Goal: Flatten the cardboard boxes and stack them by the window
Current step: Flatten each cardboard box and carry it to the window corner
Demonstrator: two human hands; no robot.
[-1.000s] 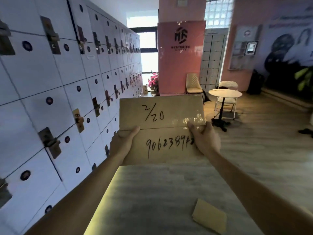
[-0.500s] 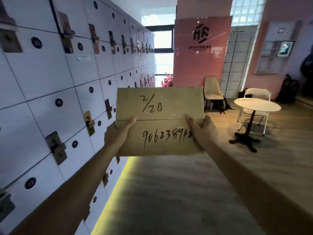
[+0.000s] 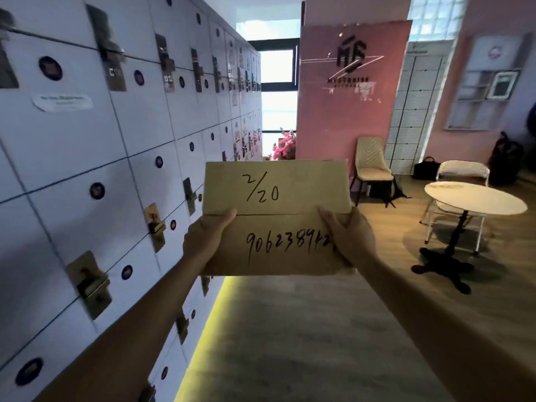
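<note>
From the head view we could not see our fingers — the cardboard box (image 3: pixel 275 219) hid them. Our left hand (image 3: pixel 204 239) and right hand (image 3: pixel 348 236) gripped its side edges, thumbs on top, chest-high beside the lockers (image 3: pixel 87 169).

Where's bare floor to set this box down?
Bare floor runs straight ahead under the cardboard box, between the lockers and the round table. Crowded to the right: table base, chairs, bags.
</note>
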